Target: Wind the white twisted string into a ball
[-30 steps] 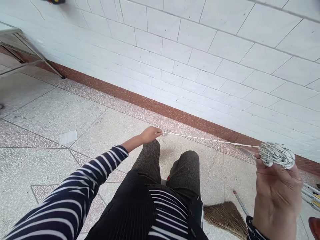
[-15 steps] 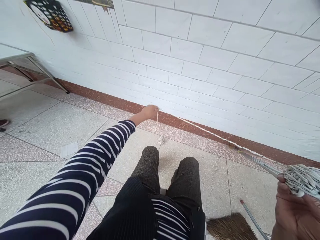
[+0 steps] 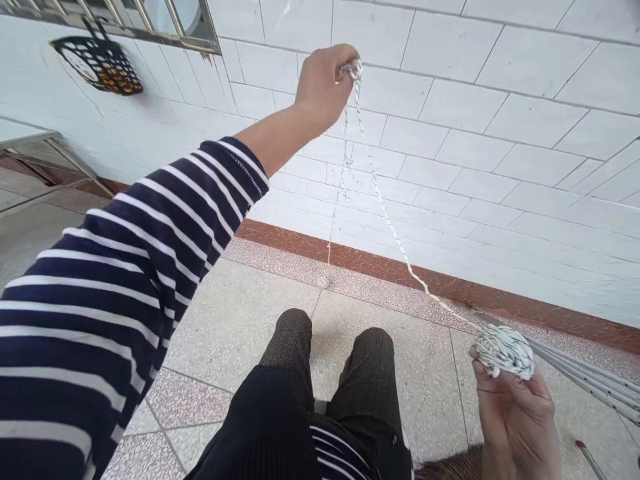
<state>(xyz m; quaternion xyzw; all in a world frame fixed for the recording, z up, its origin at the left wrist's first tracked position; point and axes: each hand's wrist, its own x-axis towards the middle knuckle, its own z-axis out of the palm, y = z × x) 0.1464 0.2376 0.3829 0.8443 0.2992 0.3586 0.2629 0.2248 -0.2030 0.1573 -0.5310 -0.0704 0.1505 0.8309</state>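
Observation:
My left hand (image 3: 325, 87) is raised in front of the tiled wall, its fingers closed around a white twisted cord with dark flecks. From that fist a length of cord (image 3: 383, 200) slants down to a wound bundle of the same cord (image 3: 505, 351), which my right hand (image 3: 520, 413) grips at lower right. A second, thinner strand (image 3: 336, 207) hangs from the left fist, tangled partway down. It reaches a small ball of cord (image 3: 324, 282) on the floor by the wall.
White wall tiles (image 3: 440, 127) meet a red-brown skirting (image 3: 280, 240). Long pale strips with dark dots (image 3: 590, 380) stretch right behind the bundle. Brown bristles (image 3: 450, 465) and a red-tipped stick (image 3: 590, 457) lie low right. A metal-framed table (image 3: 55, 157) and a hanging basket (image 3: 100, 63) are left.
My left hand has risen from near the skirting to high before the wall, drawing the cord up. My right hand has moved left and inward with the bundle.

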